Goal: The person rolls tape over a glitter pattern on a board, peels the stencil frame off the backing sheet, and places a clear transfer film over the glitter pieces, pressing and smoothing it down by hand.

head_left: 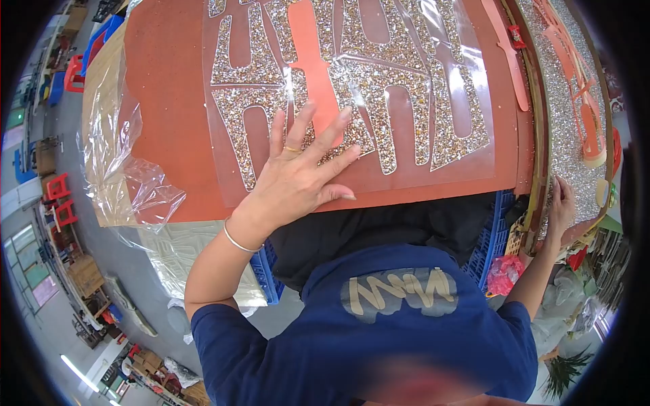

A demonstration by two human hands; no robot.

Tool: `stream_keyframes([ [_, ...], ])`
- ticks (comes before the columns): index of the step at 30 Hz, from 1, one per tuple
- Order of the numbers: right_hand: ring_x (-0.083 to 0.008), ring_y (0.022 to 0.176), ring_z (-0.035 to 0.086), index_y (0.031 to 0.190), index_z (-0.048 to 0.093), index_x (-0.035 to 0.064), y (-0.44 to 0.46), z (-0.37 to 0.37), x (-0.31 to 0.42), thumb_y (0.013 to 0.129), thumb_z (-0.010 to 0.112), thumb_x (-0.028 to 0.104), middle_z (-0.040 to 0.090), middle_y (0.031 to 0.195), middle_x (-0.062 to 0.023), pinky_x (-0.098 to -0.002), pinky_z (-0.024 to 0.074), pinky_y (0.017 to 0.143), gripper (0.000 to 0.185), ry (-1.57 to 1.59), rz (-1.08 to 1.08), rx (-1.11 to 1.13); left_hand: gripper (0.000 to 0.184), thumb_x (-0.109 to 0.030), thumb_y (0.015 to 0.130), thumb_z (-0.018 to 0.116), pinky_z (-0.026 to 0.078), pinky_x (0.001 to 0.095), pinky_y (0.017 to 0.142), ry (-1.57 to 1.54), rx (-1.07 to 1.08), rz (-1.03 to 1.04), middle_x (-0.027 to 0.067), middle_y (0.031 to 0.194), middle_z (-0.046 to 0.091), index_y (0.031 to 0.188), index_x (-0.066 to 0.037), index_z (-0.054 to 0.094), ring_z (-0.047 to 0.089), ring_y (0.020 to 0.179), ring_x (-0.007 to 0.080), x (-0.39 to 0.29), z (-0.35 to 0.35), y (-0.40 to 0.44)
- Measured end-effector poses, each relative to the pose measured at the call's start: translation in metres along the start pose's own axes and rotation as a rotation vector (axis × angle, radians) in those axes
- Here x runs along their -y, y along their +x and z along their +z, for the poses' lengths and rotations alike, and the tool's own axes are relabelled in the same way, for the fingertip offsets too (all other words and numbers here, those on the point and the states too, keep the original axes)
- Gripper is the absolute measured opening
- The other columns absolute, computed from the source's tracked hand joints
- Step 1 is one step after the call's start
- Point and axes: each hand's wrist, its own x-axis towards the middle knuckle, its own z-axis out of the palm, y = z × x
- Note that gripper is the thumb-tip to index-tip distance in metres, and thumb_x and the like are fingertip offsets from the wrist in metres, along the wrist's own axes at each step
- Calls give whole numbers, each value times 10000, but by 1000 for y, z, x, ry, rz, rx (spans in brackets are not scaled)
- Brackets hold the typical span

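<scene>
My left hand (298,172) lies with fingers spread over a coral-coloured strip (313,74), its fingertips at the strip's lower end. Under the strip is a clear plastic sheet (482,159) bearing glittery, speckled cut-out shapes (406,78) with rounded slots. The sheet lies on a reddish-brown board (169,108). My right hand (560,204) is at the near edge of a silver glitter-covered tray (558,135), its fingers drawn together; what they hold, if anything, is too small to make out.
Coral strips and strings (575,68) lie on the glitter tray. Another coral strip (508,57) rests by its rim, beside a small red wrapper (516,36). Crumpled clear film (145,183) covers the board's left side. Blue crates (497,230) stand below the board.
</scene>
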Motion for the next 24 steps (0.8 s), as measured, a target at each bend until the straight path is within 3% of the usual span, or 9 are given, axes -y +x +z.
stream_keyframes([
  [3, -209, 863, 595, 1080, 662, 11, 1, 9, -2, 930, 589, 147, 618, 921, -94, -296, 450, 794, 216, -23, -61, 28, 663, -660, 757, 528, 12, 568, 1131, -1, 0, -117, 94, 1510, 322, 1235, -208, 614, 114, 1420, 413, -8, -7, -13],
  [9, -220, 859, 596, 1053, 648, 1, 6, 16, -7, 925, 572, 109, 602, 924, -112, -302, 455, 797, 184, -86, -99, 12, 725, -711, 761, 472, -2, 575, 1126, 93, 25, -98, 106, 1516, 308, 1262, -201, 594, 106, 1421, 417, -14, 1, -13],
  [19, -241, 905, 605, 1079, 632, 12, 7, 16, -6, 924, 562, 95, 606, 962, -111, -313, 463, 825, 189, -89, -78, 40, 679, -689, 750, 523, -2, 571, 1127, 71, -20, -17, 122, 1510, 315, 1219, -207, 620, 113, 1419, 416, -17, 2, 10],
  [21, -241, 930, 603, 1092, 632, 18, 11, 20, -19, 926, 560, 100, 609, 984, -114, -312, 462, 843, 200, -57, -164, 14, 552, -570, 769, 643, 83, 549, 1124, -120, -208, -130, 144, 1502, 323, 1113, -139, 654, 142, 1422, 377, -7, -11, 4],
  [24, -236, 967, 601, 1097, 635, 20, 10, 18, -15, 929, 558, 104, 617, 1014, -116, -320, 460, 861, 203, -32, -99, 53, 231, -250, 877, 655, 343, 431, 995, -381, -735, -393, 152, 1227, 529, 986, -46, 639, 437, 1190, 322, 10, -11, -22],
])
